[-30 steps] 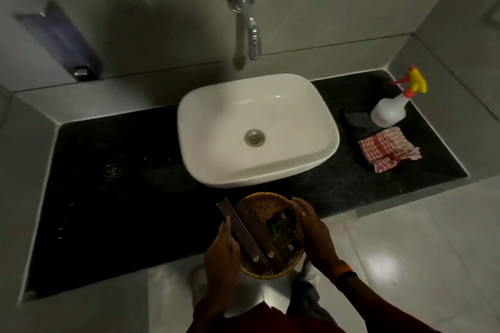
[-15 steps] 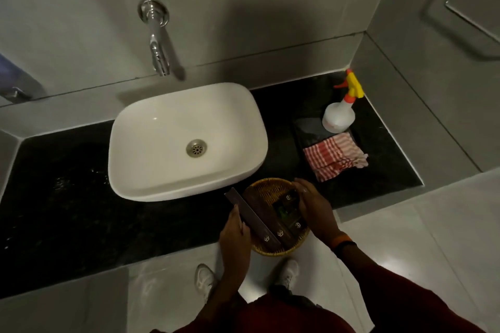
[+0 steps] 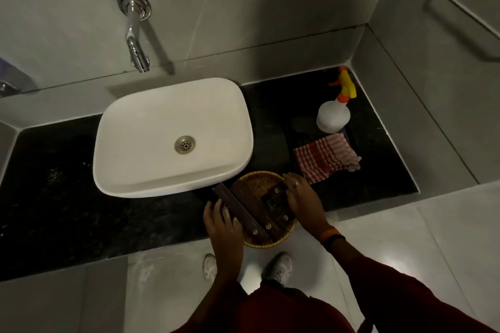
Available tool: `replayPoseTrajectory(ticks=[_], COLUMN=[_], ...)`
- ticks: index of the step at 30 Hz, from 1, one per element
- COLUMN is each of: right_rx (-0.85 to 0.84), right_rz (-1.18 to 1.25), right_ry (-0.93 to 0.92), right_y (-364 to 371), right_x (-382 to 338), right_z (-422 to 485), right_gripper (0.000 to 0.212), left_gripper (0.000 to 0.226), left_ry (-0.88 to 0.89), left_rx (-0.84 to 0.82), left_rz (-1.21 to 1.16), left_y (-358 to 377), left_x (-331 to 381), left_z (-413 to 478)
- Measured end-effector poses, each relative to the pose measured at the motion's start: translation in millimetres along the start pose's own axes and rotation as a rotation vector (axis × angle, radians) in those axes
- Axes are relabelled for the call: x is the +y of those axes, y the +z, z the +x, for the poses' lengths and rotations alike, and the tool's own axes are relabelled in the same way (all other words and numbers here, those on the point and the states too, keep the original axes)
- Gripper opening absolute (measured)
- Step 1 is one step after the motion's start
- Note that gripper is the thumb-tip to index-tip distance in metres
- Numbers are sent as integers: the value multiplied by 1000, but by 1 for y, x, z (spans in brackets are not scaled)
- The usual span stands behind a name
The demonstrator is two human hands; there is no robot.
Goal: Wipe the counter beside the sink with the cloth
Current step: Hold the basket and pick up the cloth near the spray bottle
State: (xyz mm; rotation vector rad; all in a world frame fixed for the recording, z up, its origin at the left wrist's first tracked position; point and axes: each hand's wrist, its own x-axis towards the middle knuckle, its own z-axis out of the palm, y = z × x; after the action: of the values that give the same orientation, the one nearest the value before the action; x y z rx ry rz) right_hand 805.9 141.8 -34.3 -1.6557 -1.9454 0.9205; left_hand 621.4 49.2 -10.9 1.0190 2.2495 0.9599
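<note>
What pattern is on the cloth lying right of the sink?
Red and white checks; the cloth shows clearly in the head view, the only one.

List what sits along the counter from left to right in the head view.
Sink → wicker basket → checked cloth → spray bottle. The cloth and bottle overlap a little in their left-right spread, so their order is by their middles.

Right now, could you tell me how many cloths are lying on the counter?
1: the red checked cloth lies on the black counter, right of the sink, before the spray bottle.
</note>
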Motion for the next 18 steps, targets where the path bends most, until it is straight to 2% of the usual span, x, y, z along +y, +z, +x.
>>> replayPoseTrajectory(ticks=[2, 4, 8, 12, 15, 18], right_rx=[21, 79, 210, 206, 110, 93], right_rz=[67, 128, 22, -74, -260, -285], right_ry=[37, 66, 30, 120, 185, 224], right_y=[-4, -10, -29, -62, -81, -95], right_x=[1, 3, 13, 32, 52, 68], right_z=[0, 1, 11, 43, 64, 79], right_gripper=[39, 37, 34, 39, 54, 62], left_gripper=[59, 61, 54, 44, 43, 47], left_ry=[75, 225, 519, 637, 633, 614], left_rx=[42, 57, -30, -268, -458, -626], left_rz=[70, 109, 128, 127, 165, 248], left_y=[4, 10, 37, 82, 119, 153], left_x=[9, 19, 52, 96, 123, 139], left_z=[-4, -6, 0, 26, 49, 68])
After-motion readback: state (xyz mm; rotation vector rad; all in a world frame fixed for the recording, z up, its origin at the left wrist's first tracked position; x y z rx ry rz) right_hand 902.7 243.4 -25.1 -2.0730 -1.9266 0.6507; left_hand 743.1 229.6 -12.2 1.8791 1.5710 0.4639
